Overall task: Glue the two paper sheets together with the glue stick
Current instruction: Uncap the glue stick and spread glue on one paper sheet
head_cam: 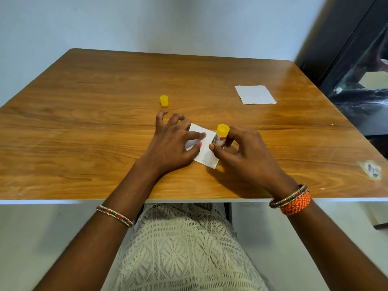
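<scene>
Paper under my fingers, glue stick in my grip: from the head camera I am looking down at a wooden worktop. My left hand is lying on a small white paper sheet near the front middle of the worktop, and it is pressing the sheet down with the fingers spread and fairly straight, the forefinger and thumb tips resting on the white surface, holding nothing. My right hand is gripping the glue stick, with the thumb on the near side of the barrel and the fingers curled round the far side. I am holding the stick tilted, its yellow base pointing up and away from me, and its pale glue end is touching the right edge of the sheet near the front corner. The yellow cap is standing by itself on the worktop beyond my left hand, apart from the stick. The second paper sheet is lying flat far off to the right and back, well apart from the first. I am wearing a beaded bangle on my left wrist, and another bangle beside an orange woven band on my right. My lap, in cream lace fabric, is showing below the worktop's front edge.
</scene>
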